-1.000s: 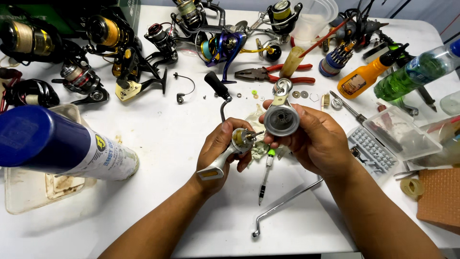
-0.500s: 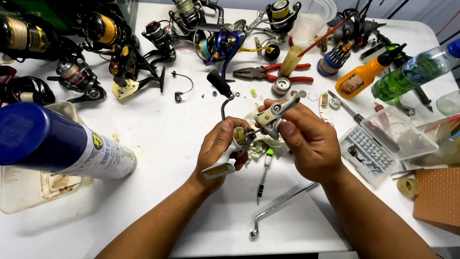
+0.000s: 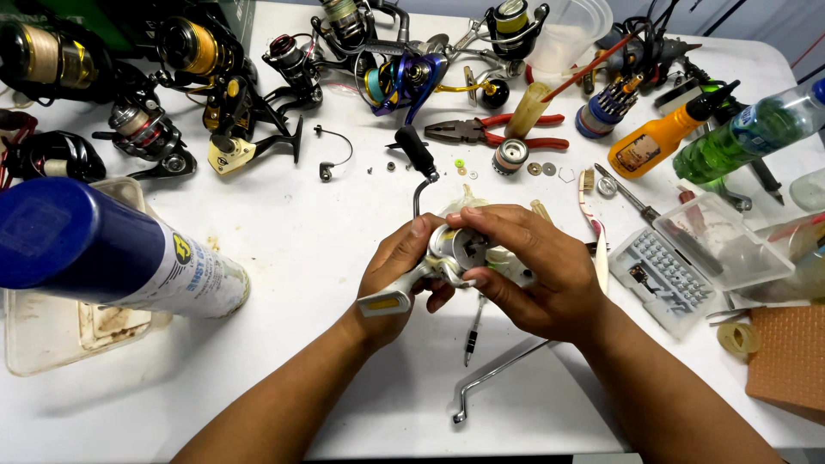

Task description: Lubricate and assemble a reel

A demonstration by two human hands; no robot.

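Silver reel body (image 3: 451,249) (yellow-tipped foot), blue spray can (image 3: 103,253), orange bottle (image 3: 655,142), red-handled pliers (image 3: 494,133).

A blue spray can (image 3: 103,258) with a white label lies at the left on the white table (image 3: 284,361). At the right stand an orange bottle (image 3: 657,142) with a dark label and a green bottle (image 3: 752,129) with a pale label.

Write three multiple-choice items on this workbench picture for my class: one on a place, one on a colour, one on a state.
1. Where does the bent metal rod lie?
A. on the table near the camera, below the hands
B. inside the plastic tub
C. across the pliers

2. What colour are the handles of the pliers?
A. blue
B. red
C. green

3. How is the silver reel body held?
A. lying untouched
B. by one hand
C. by both hands

Answers: 1 A, it rests on the white table; 2 B, the grips are red; 3 C, the left hand and right hand both grip it.
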